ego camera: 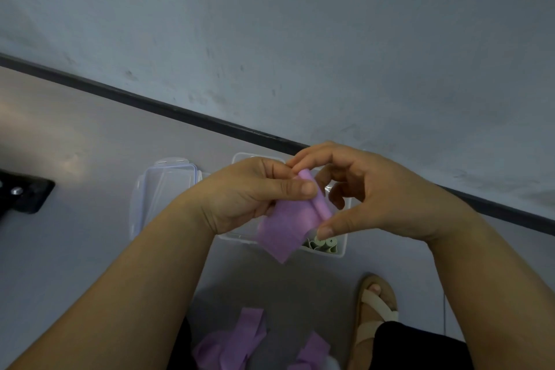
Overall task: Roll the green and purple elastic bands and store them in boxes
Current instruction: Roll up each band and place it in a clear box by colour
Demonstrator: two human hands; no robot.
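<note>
Loose purple elastic bands (237,339) lie cut off at the bottom edge. The left hand (246,195) and right hand (369,189) pinch a part-rolled purple elastic strip (285,228), hiding most of a clear plastic box (344,246) that holds rolled green bands (322,243).

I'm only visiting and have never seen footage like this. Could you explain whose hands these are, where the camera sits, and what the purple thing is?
There is no machine here. A person is working with bare hands, and the single picture comes from a camera worn on their head, looking down. So the left hand and right hand belong to the wearer. Together they pinch a purple elastic band. Its upper end is curled into the start of a roll, and the rest hangs loose. Beneath the hands, on the grey floor, stands a clear plastic box with green rolled bands inside. Its lid lies to the left. Near the bottom edge is a pile of loose purple bands, beside the person's sandalled foot.
</note>
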